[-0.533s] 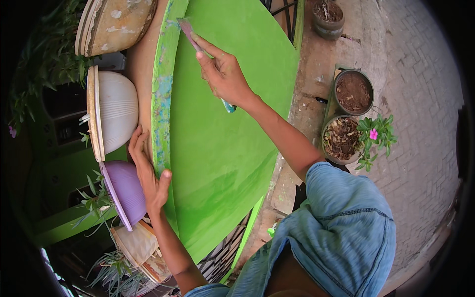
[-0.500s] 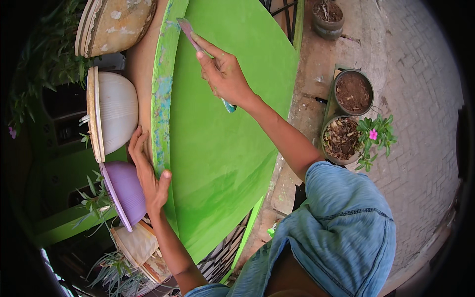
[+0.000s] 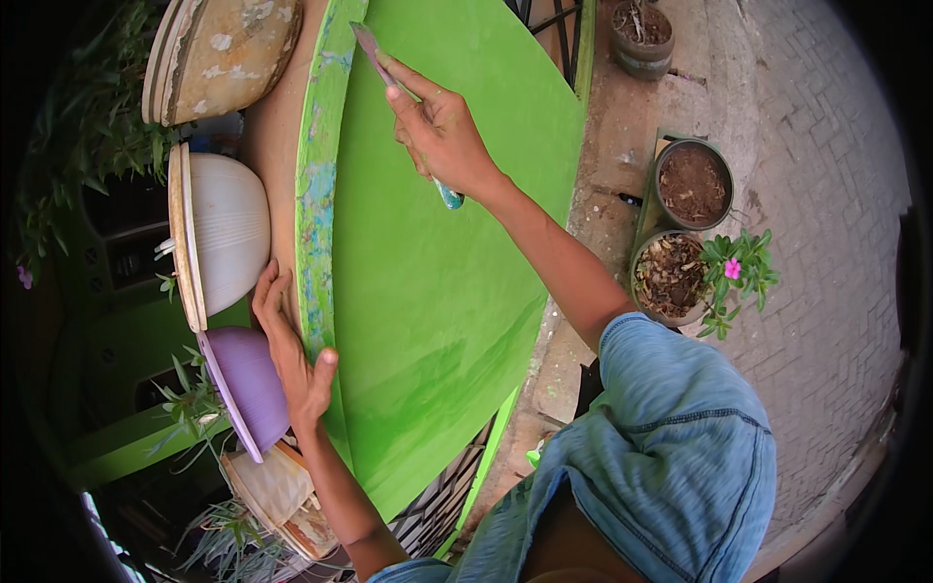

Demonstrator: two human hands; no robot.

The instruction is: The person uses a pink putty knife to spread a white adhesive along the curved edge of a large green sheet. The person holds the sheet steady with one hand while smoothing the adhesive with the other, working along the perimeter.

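Observation:
My right hand (image 3: 445,136) is closed around a scraper (image 3: 365,45) with a flat, worn blade and a teal-stained handle end. Its blade tip touches or nearly touches the far part of a narrow green ledge (image 3: 316,185), where the paint is chipped in blue and grey patches. Below that ledge spreads a bright green wall face (image 3: 437,282). My left hand (image 3: 299,364) rests over the near part of the ledge, thumb apart from the outstretched fingers, with nothing held. Its fingers lie close to a white pot (image 3: 228,228) and a purple pot (image 3: 251,384).
More weathered pots stand along the left, including a large stained one (image 3: 233,58) at the far end. Right of the wall, two soil-filled pots (image 3: 694,182) sit beside a pink-flowered plant (image 3: 734,267). Grey paving (image 3: 816,194) lies beyond.
The scraper and my right hand have shifted slightly farther along the ledge. My left hand stays on the ledge, appearing a little lower as the view shifts slightly.

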